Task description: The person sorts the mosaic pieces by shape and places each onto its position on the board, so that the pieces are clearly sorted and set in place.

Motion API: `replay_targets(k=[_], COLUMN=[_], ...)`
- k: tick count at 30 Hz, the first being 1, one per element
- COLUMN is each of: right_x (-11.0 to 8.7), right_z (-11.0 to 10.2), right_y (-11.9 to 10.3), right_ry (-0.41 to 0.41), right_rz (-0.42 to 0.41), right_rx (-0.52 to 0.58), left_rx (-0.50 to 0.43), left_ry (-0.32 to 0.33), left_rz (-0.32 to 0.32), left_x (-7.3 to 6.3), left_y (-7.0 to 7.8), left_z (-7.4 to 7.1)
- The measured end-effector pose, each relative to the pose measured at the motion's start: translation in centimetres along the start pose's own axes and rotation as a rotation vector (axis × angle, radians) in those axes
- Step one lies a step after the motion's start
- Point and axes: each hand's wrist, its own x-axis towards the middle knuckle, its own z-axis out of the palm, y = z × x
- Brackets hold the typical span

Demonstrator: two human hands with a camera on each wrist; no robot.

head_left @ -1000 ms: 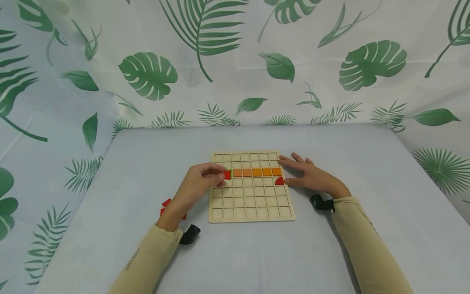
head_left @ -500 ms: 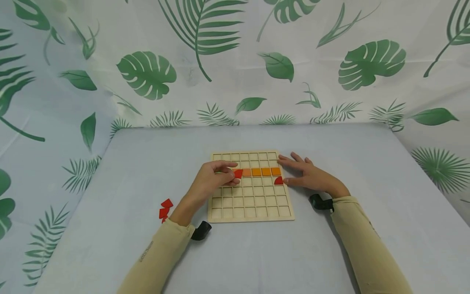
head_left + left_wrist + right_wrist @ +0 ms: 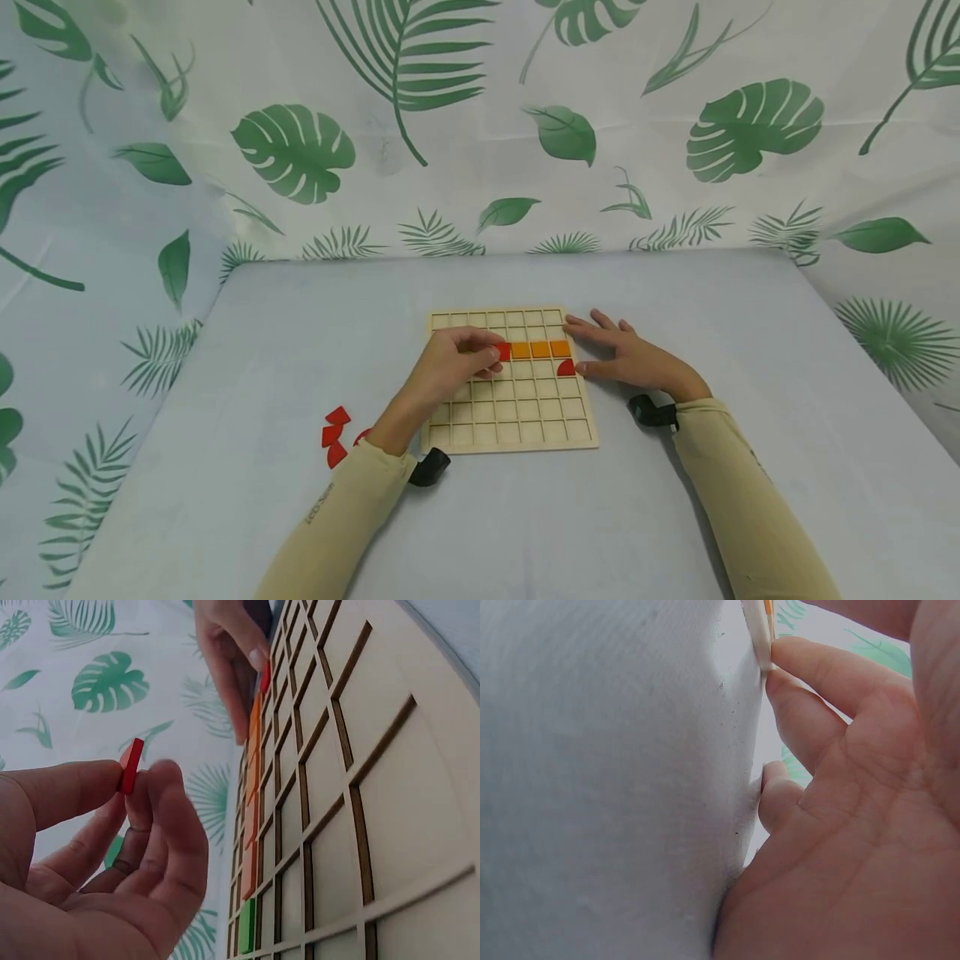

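My left hand (image 3: 446, 362) pinches a small red tile (image 3: 132, 765) between thumb and fingertips, held above the wooden grid board (image 3: 519, 410). A row of orange tiles (image 3: 541, 350) fills cells along one line of the board. At that row's far end from my right hand, the left wrist view shows a green tile (image 3: 247, 926). One red quarter-round tile (image 3: 566, 367) sits in the rightmost column, just below the orange row. My right hand (image 3: 637, 358) rests at the board's right edge with fingers spread, the fingertips touching the rim in the right wrist view.
Several loose red tiles (image 3: 336, 454) lie on the pale table left of the board, one partly hidden by the left sleeve (image 3: 337, 517). Black wrist devices (image 3: 652, 412) stick out at both cuffs. A leaf-patterned cloth (image 3: 450, 125) hangs behind the table.
My left hand has carried the red tile rightward along the coloured row, from the green end to beside the orange tiles. More loose red tiles show behind it. The right hand stays put.
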Motion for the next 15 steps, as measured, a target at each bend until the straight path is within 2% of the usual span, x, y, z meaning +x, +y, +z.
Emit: replay_targets(k=[5, 10, 15], right_x=[0.0, 0.0, 0.0], right_z=[0.0, 0.0, 0.0], right_y=[-0.1, 0.0, 0.0], right_ry=[-0.001, -0.001, -0.001], right_rz=[0.003, -0.001, 0.000], right_rx=[-0.003, -0.003, -0.013], left_rx=[0.105, 0.106, 0.092], left_ry=[0.008, 0.035, 0.059], left_rz=[-0.011, -0.041, -0.046], left_x=[0.5, 1.0, 1.6], left_y=[0.0, 0.0, 0.1], left_z=[0.5, 1.1, 1.7])
